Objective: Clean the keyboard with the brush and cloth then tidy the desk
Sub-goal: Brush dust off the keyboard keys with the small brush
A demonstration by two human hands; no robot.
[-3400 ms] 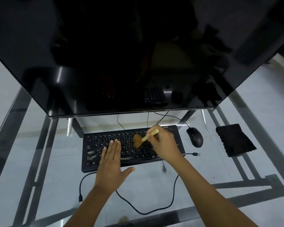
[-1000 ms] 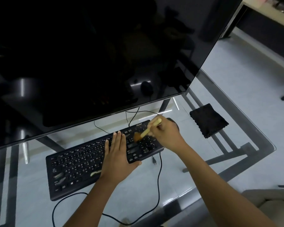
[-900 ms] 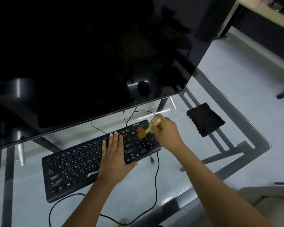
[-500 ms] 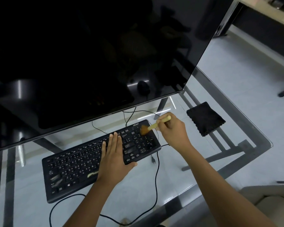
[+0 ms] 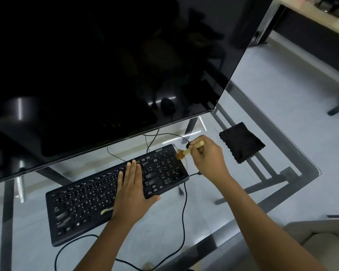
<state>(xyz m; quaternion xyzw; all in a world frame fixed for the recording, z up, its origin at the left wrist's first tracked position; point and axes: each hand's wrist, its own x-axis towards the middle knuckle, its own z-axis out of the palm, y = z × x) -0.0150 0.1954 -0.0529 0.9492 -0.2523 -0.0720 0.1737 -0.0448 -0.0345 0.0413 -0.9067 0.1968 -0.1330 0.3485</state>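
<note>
Left hand (image 5: 132, 190) lay flat, fingers straight, on keyboard (image 5: 98, 194) on glass counter (image 5: 233, 208). Right hand (image 5: 207, 159) pinched brush (image 5: 186, 151), bristles at keyboard's far right corner. Cloth (image 5: 241, 142) lay nearby right.

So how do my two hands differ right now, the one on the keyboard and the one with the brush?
The left hand lies flat with straight fingers pressing on the keyboard; the right hand is curled, gripping the brush. The left hand rests on the middle keys, while the right hand is at the keyboard's right end, bristles at the top right corner. Both are bare and work over the same keyboard.
</note>
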